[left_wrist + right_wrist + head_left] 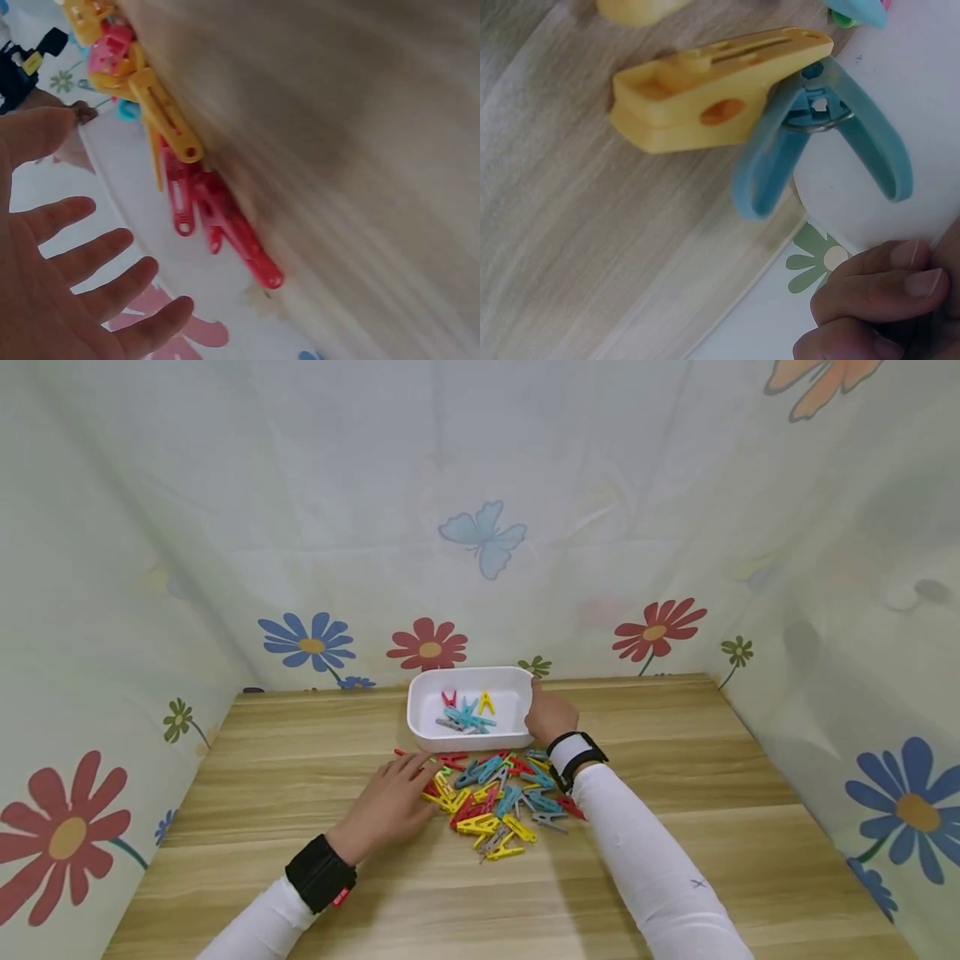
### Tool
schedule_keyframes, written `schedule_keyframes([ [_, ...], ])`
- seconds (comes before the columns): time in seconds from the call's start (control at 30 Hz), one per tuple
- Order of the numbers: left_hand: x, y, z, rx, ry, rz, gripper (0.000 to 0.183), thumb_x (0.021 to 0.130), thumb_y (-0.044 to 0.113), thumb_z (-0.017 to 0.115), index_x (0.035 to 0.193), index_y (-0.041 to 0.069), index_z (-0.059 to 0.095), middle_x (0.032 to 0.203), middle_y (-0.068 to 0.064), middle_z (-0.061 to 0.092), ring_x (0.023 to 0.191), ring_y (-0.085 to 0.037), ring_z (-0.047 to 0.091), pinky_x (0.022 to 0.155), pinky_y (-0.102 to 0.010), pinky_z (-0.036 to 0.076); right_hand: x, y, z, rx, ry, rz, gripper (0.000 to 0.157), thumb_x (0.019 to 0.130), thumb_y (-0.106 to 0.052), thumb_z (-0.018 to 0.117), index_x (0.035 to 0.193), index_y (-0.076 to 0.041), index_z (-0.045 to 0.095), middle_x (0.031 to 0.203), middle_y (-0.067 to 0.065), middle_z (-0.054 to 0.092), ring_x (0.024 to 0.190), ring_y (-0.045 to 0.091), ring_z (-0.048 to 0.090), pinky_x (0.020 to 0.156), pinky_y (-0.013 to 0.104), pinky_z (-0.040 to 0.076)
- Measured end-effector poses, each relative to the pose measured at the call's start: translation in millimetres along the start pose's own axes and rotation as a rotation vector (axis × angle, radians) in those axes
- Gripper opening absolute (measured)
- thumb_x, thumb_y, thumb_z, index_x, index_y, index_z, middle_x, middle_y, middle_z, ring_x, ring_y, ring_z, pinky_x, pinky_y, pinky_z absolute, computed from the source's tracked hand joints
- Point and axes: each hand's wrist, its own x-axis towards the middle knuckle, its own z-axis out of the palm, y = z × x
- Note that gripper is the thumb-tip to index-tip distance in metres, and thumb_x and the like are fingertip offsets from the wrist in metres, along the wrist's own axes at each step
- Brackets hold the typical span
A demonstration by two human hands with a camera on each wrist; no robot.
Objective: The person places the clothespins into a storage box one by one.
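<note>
A white plastic tub (474,743) stands at the back of the table with several clothespins (467,718) in it, blue, grey, red and yellow. My right hand (552,714) grips the tub's right rim; its curled fingers (877,300) show in the right wrist view. In front of the tub lies a loose pile of clothespins (491,802) in yellow, red, blue, grey and green. My left hand (390,806) is at the pile's left edge with its fingers spread. In the left wrist view, red clothespins (236,232) lie near those fingers, which hold nothing.
The wood-patterned table (300,752) carries the tub and pile. Flower-printed cloth walls (345,552) rise behind it and on both sides. In the right wrist view, a yellow clothespin (675,105) and a blue clothespin (780,150) sit close to the camera.
</note>
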Motion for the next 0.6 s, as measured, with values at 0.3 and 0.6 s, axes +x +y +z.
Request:
schedule_keyframes([
  [0.3,-6.3,-19.7,16.9,-0.014,0.007,-0.027,0.040,0.092,0.025,0.067,0.130,0.012,0.062,0.142,-0.013,0.054,0.132,-0.035,0.050,0.096,-0.058,0.047,-1.9,-1.3,1.0,-0.005,-0.002,-0.003,0.074,0.089,-0.014,0.059,0.156,-0.012,0.028,0.061,0.007,0.056,0.051,0.019,0.050,0.043,0.032,0.037],
  [0.6,-7.8,-19.5,20.4,0.006,0.036,0.001,0.023,0.089,0.015,0.072,0.111,0.014,0.068,0.110,-0.007,0.068,0.100,-0.025,0.066,0.081,-0.045,0.055,-1.1,0.1,0.7,0.009,0.003,-0.004,0.075,0.089,-0.014,0.060,0.156,-0.012,0.027,0.063,0.008,0.058,0.052,0.020,0.051,0.043,0.033,0.037],
])
